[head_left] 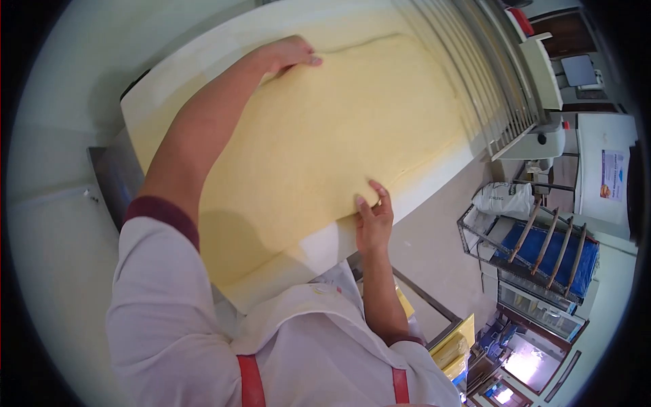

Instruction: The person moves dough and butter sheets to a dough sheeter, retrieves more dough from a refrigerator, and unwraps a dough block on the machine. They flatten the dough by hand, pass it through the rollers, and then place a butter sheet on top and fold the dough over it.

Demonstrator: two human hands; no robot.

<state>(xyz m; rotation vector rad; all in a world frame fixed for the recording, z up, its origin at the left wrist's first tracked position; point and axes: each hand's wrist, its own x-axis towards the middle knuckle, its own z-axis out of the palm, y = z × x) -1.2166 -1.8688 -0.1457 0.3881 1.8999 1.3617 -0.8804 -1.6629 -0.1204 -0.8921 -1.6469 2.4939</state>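
Note:
A wide, pale yellow sheet of dough [339, 129] lies flat over a white belt [420, 197]. My left hand [288, 54] reaches across to the dough's far edge, its fingers closed on that edge; part of the fingers is hidden. At the near edge, my right hand [374, 220] has the dough between thumb and fingers, lifting the border slightly. Both hands are bare, and the sheet spans the space between them.
A metal bar guard [508, 132] crosses the belt's right end. Beyond stand a rack [529, 251] with wooden rolling pins and blue material, and a white sack [503, 199]. A wall [61, 142] is close on the left.

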